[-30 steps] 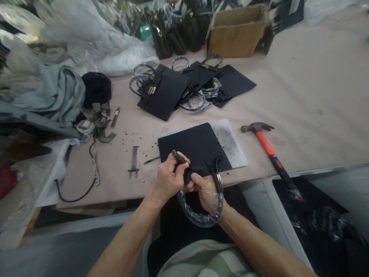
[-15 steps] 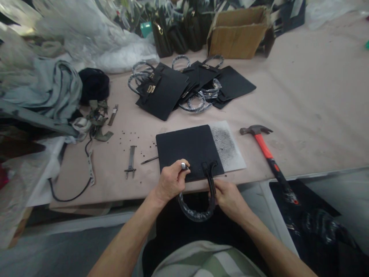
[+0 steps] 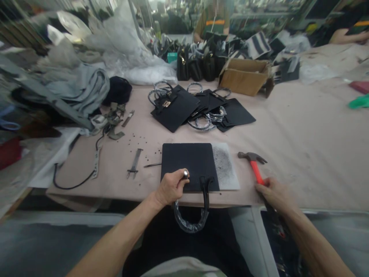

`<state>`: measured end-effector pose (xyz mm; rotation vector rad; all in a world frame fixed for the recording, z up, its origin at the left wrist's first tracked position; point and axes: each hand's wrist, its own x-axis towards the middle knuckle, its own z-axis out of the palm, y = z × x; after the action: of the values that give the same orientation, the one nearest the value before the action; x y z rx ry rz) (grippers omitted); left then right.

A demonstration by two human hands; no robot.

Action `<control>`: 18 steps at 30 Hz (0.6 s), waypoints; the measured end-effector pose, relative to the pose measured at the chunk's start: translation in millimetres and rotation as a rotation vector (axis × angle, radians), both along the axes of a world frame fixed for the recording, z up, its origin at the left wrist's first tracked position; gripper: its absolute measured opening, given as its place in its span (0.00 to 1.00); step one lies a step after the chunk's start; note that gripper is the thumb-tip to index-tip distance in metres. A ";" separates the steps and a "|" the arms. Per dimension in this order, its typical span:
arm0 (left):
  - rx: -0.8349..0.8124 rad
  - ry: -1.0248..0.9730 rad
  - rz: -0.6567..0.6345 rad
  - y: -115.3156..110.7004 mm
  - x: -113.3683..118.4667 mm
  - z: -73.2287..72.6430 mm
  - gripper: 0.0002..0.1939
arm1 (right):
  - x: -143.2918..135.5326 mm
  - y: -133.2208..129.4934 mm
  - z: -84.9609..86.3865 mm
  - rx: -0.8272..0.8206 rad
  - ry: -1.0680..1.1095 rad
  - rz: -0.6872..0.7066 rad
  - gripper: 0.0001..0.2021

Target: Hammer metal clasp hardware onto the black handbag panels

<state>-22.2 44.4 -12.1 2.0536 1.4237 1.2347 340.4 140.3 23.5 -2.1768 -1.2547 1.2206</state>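
My left hand (image 3: 172, 186) is closed around an upright metal punch (image 3: 185, 174), whose shiny end shows above the fingers; its tip is hidden. Under that hand lies a black bag panel (image 3: 187, 156), flat on a white board (image 3: 226, 165) covered in dark marks. A curved black handle (image 3: 190, 226), wrapped in clear film, is on the panel's near edge and hangs over the table edge. Off to the right, my right hand (image 3: 272, 194) has its fingers wrapped round the shaft of a claw hammer (image 3: 256, 169) with a red and black grip.
Several black bag panels with wrapped handles (image 3: 178, 107) are piled behind. A cardboard box (image 3: 245, 79) stands farther back. On the left lie a metal divider-like tool (image 3: 134, 163), a thin rod (image 3: 152, 165), small black bits and a cord (image 3: 75, 187). Co-workers (image 3: 215, 23) are across the table.
My right hand has left the bag handle and moved right onto the hammer. My left hand still holds the punch over the panel. The camera view has tilted up.
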 end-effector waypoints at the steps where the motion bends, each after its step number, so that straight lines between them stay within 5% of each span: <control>1: -0.008 -0.007 -0.005 0.2 -0.1 0.9 0.08 | -2.0 -0.5 3.8 -0.030 0.088 0.009 0.09; 7: -0.019 -0.018 -0.027 0.8 1.0 4.4 0.07 | -27.6 -15.0 24.9 -0.041 0.405 0.008 0.11; 11: -0.019 -0.009 -0.024 1.0 1.4 1.5 0.06 | -58.8 -38.8 68.0 0.273 0.427 0.039 0.17; 15: -0.023 0.014 -0.006 1.2 1.6 -1.9 0.05 | -87.8 -66.1 113.3 0.816 -0.008 0.441 0.20; 18: -0.020 0.010 -0.005 1.8 2.0 -3.5 0.04 | -101.3 -75.7 121.5 1.002 -0.294 0.823 0.19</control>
<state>-20.2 46.2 -15.6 2.0524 1.4285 1.2047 239.2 64.6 145.0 -1.1149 -2.3324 0.2556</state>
